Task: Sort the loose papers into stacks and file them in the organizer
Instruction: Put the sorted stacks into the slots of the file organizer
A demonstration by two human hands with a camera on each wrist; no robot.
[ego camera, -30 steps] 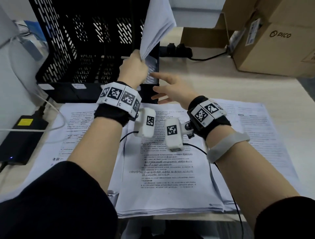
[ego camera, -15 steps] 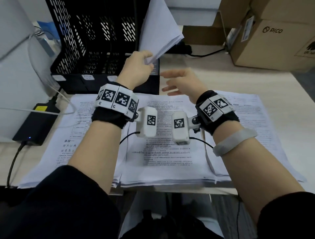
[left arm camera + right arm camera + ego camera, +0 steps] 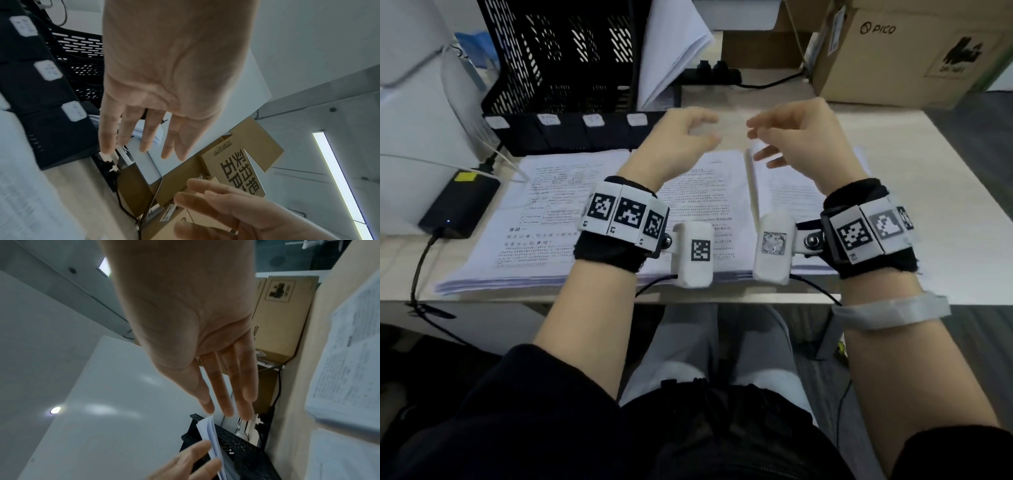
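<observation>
A black mesh organizer (image 3: 558, 72) stands at the back left of the desk. A white sheaf of papers (image 3: 671, 51) stands upright in its rightmost slot, leaning right; the right wrist view shows that sheaf (image 3: 211, 439) edge-on. Three stacks of printed papers (image 3: 702, 205) lie side by side along the desk's front edge. My left hand (image 3: 688, 133) and right hand (image 3: 784, 137) hover above those stacks, facing each other with loose fingers and nothing in them. In the left wrist view my left hand (image 3: 148, 142) hangs open before the organizer (image 3: 41, 91).
Cardboard boxes (image 3: 900, 51) stand at the back right, with a black power strip (image 3: 715, 73) and cable before them. A black power adapter (image 3: 458, 202) lies at the left. A white panel (image 3: 417, 89) rises at the far left.
My left hand has let go of the sheaf, which now stands in the organizer's rightmost slot. Both hands have drawn back toward me over the flat stacks.
</observation>
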